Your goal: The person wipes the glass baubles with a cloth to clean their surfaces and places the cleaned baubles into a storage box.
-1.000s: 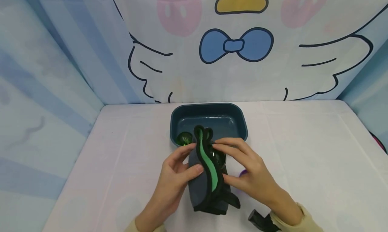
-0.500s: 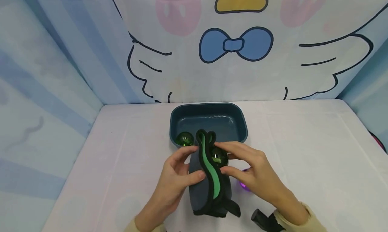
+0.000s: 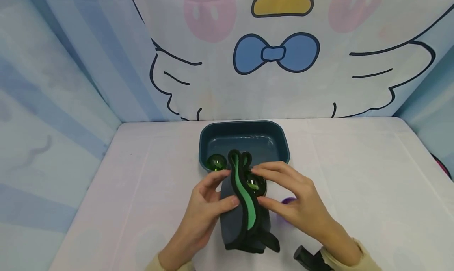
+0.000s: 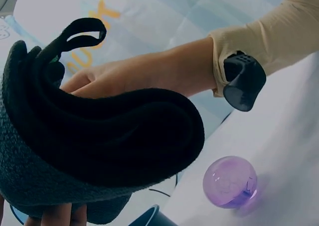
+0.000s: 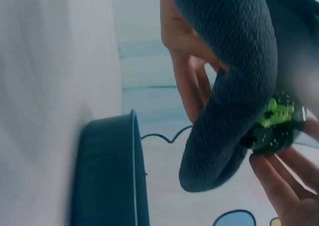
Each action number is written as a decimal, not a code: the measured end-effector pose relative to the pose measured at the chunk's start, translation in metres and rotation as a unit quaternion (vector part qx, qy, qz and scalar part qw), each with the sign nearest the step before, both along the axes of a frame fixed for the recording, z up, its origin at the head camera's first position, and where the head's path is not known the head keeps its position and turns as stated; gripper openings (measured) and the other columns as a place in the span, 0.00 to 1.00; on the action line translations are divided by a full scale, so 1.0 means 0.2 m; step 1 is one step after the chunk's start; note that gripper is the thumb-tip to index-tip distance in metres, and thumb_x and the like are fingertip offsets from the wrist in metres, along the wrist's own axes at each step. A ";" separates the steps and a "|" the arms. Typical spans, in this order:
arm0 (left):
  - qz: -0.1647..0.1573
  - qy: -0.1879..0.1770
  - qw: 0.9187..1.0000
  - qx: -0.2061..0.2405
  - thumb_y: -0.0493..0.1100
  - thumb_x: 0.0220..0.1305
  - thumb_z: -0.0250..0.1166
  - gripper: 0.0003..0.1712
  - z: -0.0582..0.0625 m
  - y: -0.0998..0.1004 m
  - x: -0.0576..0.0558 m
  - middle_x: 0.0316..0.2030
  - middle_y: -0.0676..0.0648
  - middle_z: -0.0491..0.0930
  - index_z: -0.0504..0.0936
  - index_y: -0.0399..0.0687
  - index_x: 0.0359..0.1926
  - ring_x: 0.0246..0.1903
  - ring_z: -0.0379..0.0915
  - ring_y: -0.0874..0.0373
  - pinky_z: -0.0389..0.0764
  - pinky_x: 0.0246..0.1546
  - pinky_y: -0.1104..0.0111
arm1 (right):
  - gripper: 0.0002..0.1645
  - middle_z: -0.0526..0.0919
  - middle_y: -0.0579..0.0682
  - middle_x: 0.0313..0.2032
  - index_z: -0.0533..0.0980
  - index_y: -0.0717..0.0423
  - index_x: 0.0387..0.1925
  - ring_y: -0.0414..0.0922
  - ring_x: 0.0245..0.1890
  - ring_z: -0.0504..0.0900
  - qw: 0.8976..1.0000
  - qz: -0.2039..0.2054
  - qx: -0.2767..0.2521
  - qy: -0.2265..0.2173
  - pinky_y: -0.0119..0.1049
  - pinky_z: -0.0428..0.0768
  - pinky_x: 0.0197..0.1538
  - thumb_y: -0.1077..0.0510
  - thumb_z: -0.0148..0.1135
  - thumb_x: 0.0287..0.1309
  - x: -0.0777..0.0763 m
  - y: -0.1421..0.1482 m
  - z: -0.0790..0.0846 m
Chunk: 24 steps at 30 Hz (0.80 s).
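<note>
A thick folded dark grey cloth (image 3: 232,219) stands on end between the hands in the head view, with black edging, a green strip and a loop at its near end. My left hand (image 3: 202,212) grips its left side with thumb and fingertips. At its right side, my right hand (image 3: 294,196) pinches a clear green ball (image 3: 258,184), which sits against the cloth. In the right wrist view the green ball (image 5: 276,121) shows between the cloth and the fingertips. The left wrist view shows mostly the cloth's rolled black edge (image 4: 149,136), which hides the ball.
Behind the cloth stands a dark blue tray (image 3: 244,123) with another green ball (image 3: 216,162) in its left front corner. A purple ball (image 4: 230,181) lies on the table (image 3: 159,176), partly hidden by the right hand in the head view. A printed curtain rises behind.
Compared with a second ago, the right hand has shifted slightly right and more of the green ball shows beside the cloth. The left hand keeps its grip.
</note>
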<state>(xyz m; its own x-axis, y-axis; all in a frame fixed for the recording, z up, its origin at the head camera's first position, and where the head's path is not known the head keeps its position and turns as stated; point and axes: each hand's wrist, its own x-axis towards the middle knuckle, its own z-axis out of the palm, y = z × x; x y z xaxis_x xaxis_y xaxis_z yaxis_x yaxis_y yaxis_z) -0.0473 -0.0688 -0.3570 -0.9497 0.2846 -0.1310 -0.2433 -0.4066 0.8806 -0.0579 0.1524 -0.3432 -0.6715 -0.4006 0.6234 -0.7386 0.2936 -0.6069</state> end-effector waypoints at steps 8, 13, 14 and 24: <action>0.014 -0.003 1.000 -0.013 0.31 0.53 0.72 0.31 0.00 0.00 0.00 0.64 0.41 0.65 0.74 0.44 0.58 0.52 0.77 0.50 0.82 0.51 0.64 | 0.31 0.78 0.52 0.58 0.76 0.54 0.62 0.44 0.59 0.77 0.999 0.011 0.038 -0.025 0.26 0.75 0.61 0.58 0.73 0.55 0.00 0.01 -0.01; 0.009 0.020 1.000 -0.020 0.32 0.51 0.74 0.31 0.00 -0.01 0.00 0.62 0.43 0.68 0.76 0.46 0.57 0.53 0.74 0.47 0.83 0.49 0.63 | 0.34 0.81 0.50 0.52 0.75 0.56 0.62 0.40 0.52 0.81 0.997 0.014 -0.003 -0.079 0.31 0.82 0.51 0.67 0.72 0.52 -0.01 -0.01 -0.03; 0.007 0.023 0.999 -0.021 0.32 0.51 0.74 0.31 0.00 -0.01 0.00 0.62 0.43 0.68 0.76 0.46 0.57 0.53 0.73 0.47 0.83 0.48 0.63 | 0.34 0.82 0.49 0.51 0.75 0.55 0.62 0.40 0.51 0.82 0.996 0.009 -0.007 -0.094 0.32 0.83 0.50 0.68 0.71 0.53 0.00 -0.01 -0.03; 0.005 0.014 1.000 -0.004 0.31 0.51 0.73 0.30 0.00 -0.01 0.00 0.61 0.42 0.67 0.76 0.47 0.56 0.54 0.74 0.48 0.83 0.49 0.65 | 0.25 0.81 0.52 0.54 0.80 0.57 0.57 0.43 0.55 0.79 0.999 -0.037 -0.021 0.013 0.26 0.77 0.58 0.52 0.69 0.60 0.00 -0.04 -0.04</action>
